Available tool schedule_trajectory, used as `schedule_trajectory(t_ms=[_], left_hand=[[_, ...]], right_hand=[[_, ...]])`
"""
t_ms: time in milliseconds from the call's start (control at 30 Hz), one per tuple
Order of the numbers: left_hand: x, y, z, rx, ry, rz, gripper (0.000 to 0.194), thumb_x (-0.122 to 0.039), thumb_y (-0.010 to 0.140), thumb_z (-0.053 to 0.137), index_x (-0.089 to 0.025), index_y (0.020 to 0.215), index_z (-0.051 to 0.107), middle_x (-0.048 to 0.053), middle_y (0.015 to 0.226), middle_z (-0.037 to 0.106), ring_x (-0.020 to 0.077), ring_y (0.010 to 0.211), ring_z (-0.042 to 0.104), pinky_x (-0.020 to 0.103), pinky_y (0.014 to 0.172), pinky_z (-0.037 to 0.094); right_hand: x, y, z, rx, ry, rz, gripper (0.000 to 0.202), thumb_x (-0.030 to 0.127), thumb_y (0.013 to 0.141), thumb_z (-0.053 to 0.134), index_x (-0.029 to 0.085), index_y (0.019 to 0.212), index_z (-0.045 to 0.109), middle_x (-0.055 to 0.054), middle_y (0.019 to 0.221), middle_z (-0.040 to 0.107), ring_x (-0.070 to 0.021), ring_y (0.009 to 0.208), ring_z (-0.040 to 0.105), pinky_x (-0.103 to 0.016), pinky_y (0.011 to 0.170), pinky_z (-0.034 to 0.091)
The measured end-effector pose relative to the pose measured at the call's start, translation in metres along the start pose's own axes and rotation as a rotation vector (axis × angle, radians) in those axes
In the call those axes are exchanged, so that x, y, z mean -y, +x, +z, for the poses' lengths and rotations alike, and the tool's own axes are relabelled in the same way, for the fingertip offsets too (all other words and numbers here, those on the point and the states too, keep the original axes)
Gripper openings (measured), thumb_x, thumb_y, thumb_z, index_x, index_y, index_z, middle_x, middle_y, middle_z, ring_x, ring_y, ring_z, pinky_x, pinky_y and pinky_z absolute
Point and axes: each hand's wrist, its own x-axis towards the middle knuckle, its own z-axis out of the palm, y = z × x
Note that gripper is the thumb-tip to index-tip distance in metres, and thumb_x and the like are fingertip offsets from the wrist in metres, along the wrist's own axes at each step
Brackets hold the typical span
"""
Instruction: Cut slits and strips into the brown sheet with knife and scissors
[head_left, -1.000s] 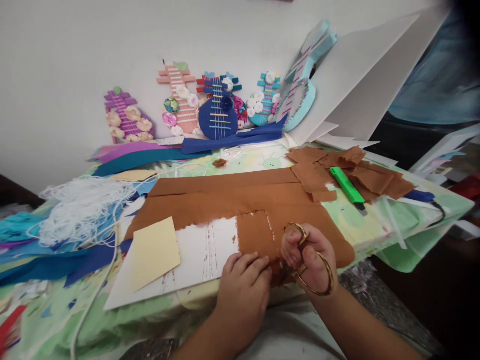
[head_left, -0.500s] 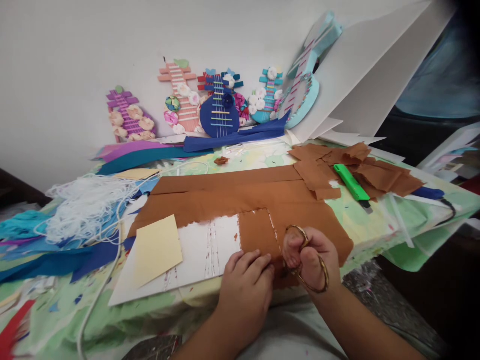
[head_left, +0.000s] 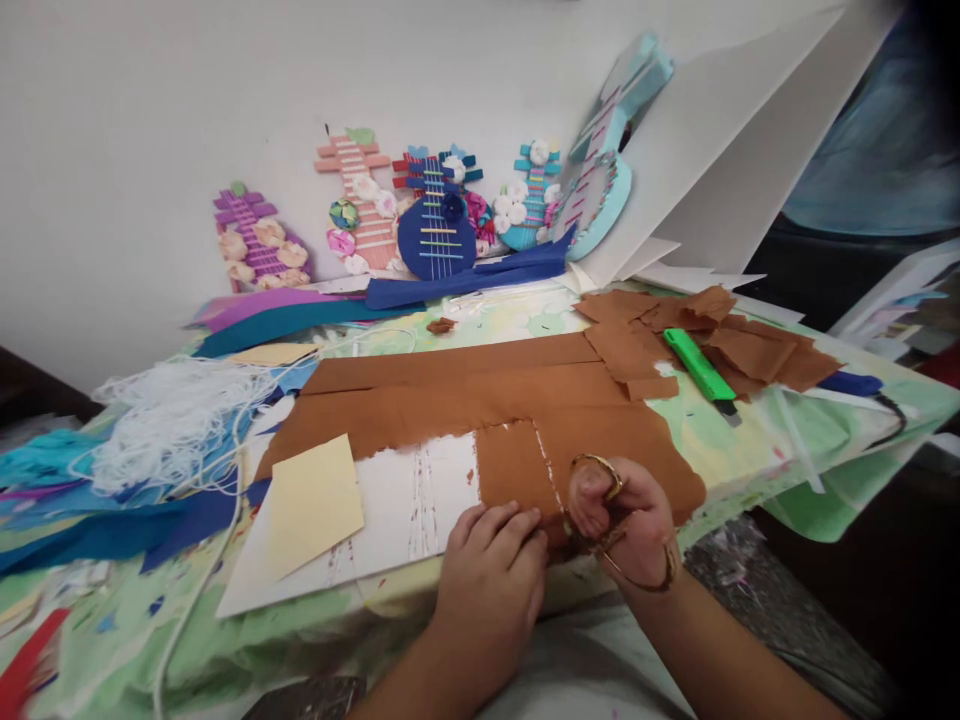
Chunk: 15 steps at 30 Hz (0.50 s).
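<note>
White cord (head_left: 180, 415) lies tangled at the table's (head_left: 739, 455) left side; a loose strand trails over the near edge and could snag a sleeve, probably dragging the pile. Yellow paper (head_left: 319, 505) rests unpinned on the white board's (head_left: 386, 510) left part, so it might slide off if the board gets bumped. Board and brown sheet (head_left: 465, 400) lie along the near edge, mid-table; overhang could let them tip or shift under pressure. Left hand (head_left: 491, 585) is flat, fingers on the brown sheet, grasping nothing visible. Right hand (head_left: 641, 515) grasps gold-handled scissors (head_left: 670, 573), loops spread; blades hidden. Main risk: left fingers sit near the likely blade area, so a slip could nick them or tear the sheet crookedly. Green box cutter (head_left: 697, 362), blade exposed, lies by brown scraps (head_left: 761, 350) toward the right edge; blind reaching there could cut someone.
</note>
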Motion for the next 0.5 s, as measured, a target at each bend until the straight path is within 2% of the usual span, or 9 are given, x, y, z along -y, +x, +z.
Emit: schedule_trajectory(t_ms=[167, 300, 400, 500], left_hand=[[0.0, -0.001, 0.001, 0.022, -0.019, -0.021, 0.017, -0.018, 0.082, 0.043, -0.02, 0.088, 0.059, 0.0, 0.099, 0.062, 0.0202, 0.092, 0.05, 0.04, 0.082, 0.034], [0.001, -0.001, 0.0, 0.032, -0.03, -0.031, 0.018, -0.018, 0.083, 0.043, -0.019, 0.09, 0.059, 0.0, 0.1, 0.062, 0.0203, 0.093, 0.05, 0.039, 0.082, 0.034], [0.001, -0.001, -0.001, 0.056, -0.025, -0.028, 0.019, -0.018, 0.083, 0.043, -0.019, 0.094, 0.058, 0.0, 0.102, 0.061, 0.0203, 0.094, 0.049, 0.039, 0.083, 0.034], [0.002, -0.002, -0.002, 0.065, -0.012, -0.012, 0.018, -0.019, 0.083, 0.044, -0.02, 0.094, 0.058, 0.0, 0.104, 0.06, 0.0205, 0.096, 0.048, 0.04, 0.083, 0.034]], right_hand=[[-0.006, -0.006, -0.007, 0.098, -0.046, -0.029, 0.039, 0.057, 0.066, 0.055, 0.022, 0.083, 0.055, 0.004, 0.052, 0.036, -0.0097, 0.045, 0.034, -0.022, 0.041, 0.028], [-0.012, -0.01, -0.012, 0.166, -0.144, -0.106, 0.028, 0.049, 0.071, 0.056, 0.022, 0.077, 0.053, 0.004, 0.053, 0.037, -0.0098, 0.046, 0.035, -0.023, 0.043, 0.029], [-0.013, -0.013, -0.012, 0.185, -0.261, -0.112, 0.023, 0.042, 0.069, 0.061, 0.021, 0.072, 0.051, 0.004, 0.053, 0.039, -0.0099, 0.048, 0.037, -0.024, 0.045, 0.03], [-0.007, -0.015, -0.01, 0.181, -0.219, -0.109, 0.02, 0.04, 0.07, 0.06, 0.022, 0.073, 0.053, 0.004, 0.052, 0.039, -0.0098, 0.048, 0.036, -0.023, 0.044, 0.029]])
